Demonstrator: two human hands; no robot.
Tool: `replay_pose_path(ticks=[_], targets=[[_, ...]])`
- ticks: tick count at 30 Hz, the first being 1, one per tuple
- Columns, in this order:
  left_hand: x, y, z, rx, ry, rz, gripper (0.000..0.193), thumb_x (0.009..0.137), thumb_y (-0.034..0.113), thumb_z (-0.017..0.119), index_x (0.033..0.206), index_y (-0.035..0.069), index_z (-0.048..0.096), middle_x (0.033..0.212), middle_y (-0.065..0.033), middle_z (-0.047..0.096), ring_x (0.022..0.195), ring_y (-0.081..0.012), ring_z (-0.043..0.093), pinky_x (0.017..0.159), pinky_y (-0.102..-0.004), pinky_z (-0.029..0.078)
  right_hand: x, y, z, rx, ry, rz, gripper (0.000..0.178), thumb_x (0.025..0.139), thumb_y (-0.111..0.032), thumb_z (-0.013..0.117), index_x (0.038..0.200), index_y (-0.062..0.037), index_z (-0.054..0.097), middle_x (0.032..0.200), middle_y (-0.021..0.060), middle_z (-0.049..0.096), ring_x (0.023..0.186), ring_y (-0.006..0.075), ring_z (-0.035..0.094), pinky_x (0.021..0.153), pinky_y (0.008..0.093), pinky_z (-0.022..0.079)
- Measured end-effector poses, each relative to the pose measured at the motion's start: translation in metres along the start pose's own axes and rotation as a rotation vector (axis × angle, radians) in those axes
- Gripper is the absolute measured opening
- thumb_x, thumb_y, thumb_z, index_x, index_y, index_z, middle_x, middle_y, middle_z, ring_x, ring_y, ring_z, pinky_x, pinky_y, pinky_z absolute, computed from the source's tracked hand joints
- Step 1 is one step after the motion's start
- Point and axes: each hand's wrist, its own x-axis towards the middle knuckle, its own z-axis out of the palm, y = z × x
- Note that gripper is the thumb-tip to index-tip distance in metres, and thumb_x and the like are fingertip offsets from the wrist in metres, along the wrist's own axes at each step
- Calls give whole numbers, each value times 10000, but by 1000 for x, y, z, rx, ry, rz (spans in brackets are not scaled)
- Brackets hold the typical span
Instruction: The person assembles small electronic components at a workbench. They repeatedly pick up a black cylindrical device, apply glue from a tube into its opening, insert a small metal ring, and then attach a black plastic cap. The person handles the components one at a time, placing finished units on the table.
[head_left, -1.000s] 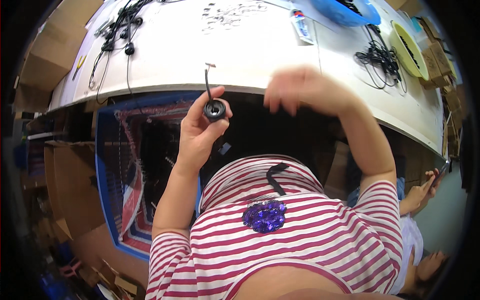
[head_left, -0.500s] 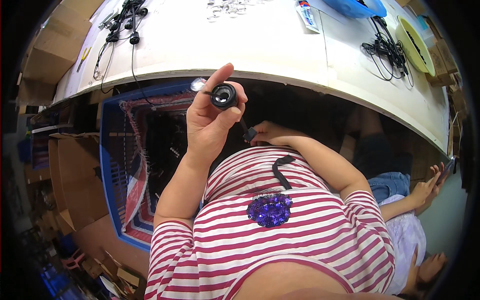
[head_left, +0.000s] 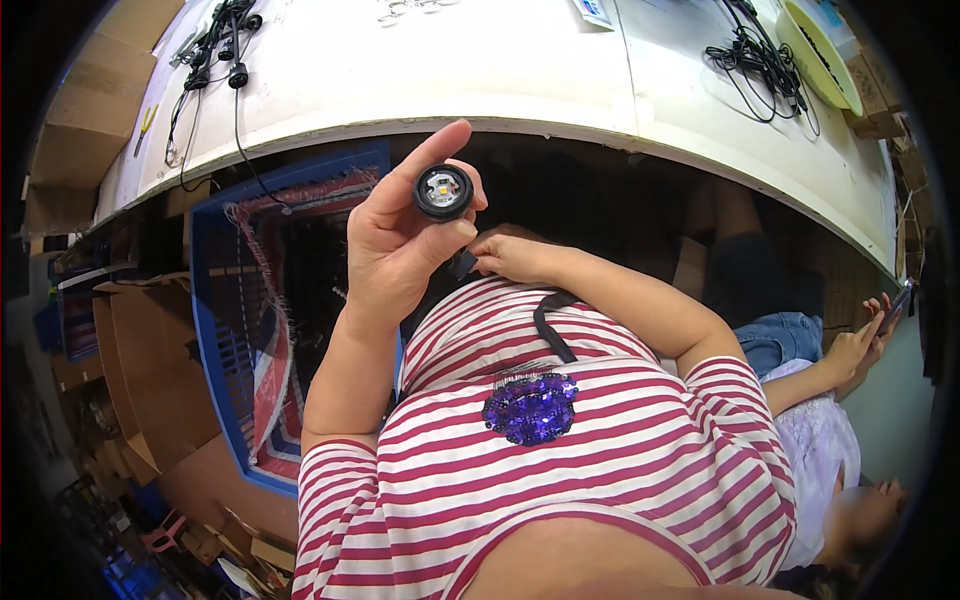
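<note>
My left hand [head_left: 400, 235] is raised in front of my chest and grips a small round black lamp unit [head_left: 443, 191] with a pale centre, held between thumb and fingers and facing me. My right hand [head_left: 515, 257] is drawn in close below it, fingers pinched on a small dark piece [head_left: 463, 263] that hangs from the lamp; what it is I cannot tell. Both hands are below the edge of the white worktable [head_left: 480, 80].
A blue plastic crate [head_left: 225, 330] lined with a woven sack stands under the table at my left. Black cabled lamp parts [head_left: 215, 45] lie at the table's left, a cable bundle [head_left: 755, 65] and yellow-green bowl [head_left: 815, 50] at its right. Another person [head_left: 850, 400] sits at my right.
My right hand has come down from the table edge to my chest. My left hand turned the lamp unit to face me and lifted it slightly.
</note>
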Motion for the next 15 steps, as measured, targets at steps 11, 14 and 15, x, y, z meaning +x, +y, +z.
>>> replay_pose_path(ticks=[11,14,15], targets=[[4,4,-26,106,20,46,592,762,-13,633,1294,-38,375,908,-47,538,831,-79,493,739,-189,406,-21,-48,-42,-271,180,-193,346,802,-213,600,1086,-21,560,1028,178,600,967,315,571,832,362,453],[1,-2,-23,11,21,71,519,782,61,638,1247,-21,423,894,-64,525,769,-93,462,663,-192,379,-20,-60,-52,-303,160,-189,434,788,-148,604,1180,-15,472,1069,136,589,829,289,612,741,353,486],[1,-3,-22,0,29,89,513,788,98,643,1242,-12,428,885,-71,519,735,-99,449,625,-197,371,-13,-53,-48,-146,49,-101,403,787,-140,601,1154,-16,490,1035,120,596,795,255,606,718,332,484]])
